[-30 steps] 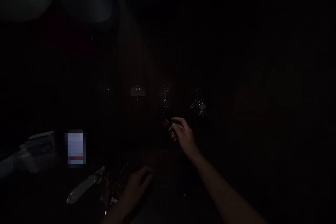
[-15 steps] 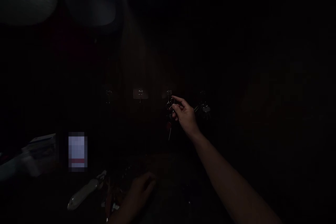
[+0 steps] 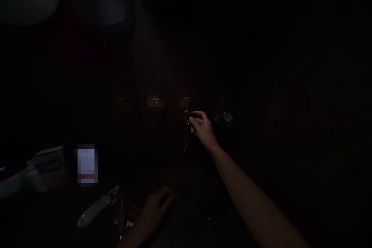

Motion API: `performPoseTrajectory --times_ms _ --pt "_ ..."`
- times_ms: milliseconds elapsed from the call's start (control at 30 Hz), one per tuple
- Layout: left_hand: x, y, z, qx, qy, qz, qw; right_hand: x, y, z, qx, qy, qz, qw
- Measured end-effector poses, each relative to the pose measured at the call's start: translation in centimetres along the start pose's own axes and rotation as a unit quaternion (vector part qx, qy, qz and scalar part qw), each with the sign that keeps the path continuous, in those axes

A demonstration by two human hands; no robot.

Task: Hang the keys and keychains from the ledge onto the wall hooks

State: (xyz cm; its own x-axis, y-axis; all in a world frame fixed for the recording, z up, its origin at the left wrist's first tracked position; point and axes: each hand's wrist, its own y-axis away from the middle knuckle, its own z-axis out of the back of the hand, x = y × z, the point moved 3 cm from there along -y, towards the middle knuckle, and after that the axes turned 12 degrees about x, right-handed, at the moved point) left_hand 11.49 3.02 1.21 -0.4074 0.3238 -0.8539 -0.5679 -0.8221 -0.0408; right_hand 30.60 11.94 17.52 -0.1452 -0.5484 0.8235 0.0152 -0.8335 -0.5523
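In very dim light, a bunch of keys hangs from a small metal hook near the middle of the head view. My right hand reaches in from the lower right, its thumb and fingers closed loosely at the right side of the keys. A thin, pale strip dangles beneath them. Low in the view, my left hand rests on the dark surface, its thumb and forefinger apart, with nothing visible between them. Beside that wrist lies a cluttered heap of reddish and shiny small items, too dark to name.
A second key bunch hangs on the right. Two other hooks, one on a pale backing, are to the left. Below stand a bright blurred-out rectangle, a box and a pale-handled tool. Large rounded shapes fill the upper left.
The ring that was between my right fingers now sits lower against the hook. My right forefinger has dropped slightly. My left hand has hardly moved.
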Motion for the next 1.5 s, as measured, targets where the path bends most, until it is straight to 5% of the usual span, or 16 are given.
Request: performPoseTrajectory --times_ms 567,1167,1500 --pt "-0.3 0.2 0.1 0.013 -0.021 -0.022 0.999 -5.2 6.3 0.2 0.060 -0.027 -0.111 0.992" --pt "-0.4 0.5 -0.1 0.007 -0.055 -0.028 0.998 -8.1 15.6 4.7 0.117 0.093 -0.262 0.953" --pt "-1.2 0.7 -0.1 0.007 -0.054 -0.025 0.998 -10.2 17.4 5.0 0.204 0.185 -0.180 0.944"
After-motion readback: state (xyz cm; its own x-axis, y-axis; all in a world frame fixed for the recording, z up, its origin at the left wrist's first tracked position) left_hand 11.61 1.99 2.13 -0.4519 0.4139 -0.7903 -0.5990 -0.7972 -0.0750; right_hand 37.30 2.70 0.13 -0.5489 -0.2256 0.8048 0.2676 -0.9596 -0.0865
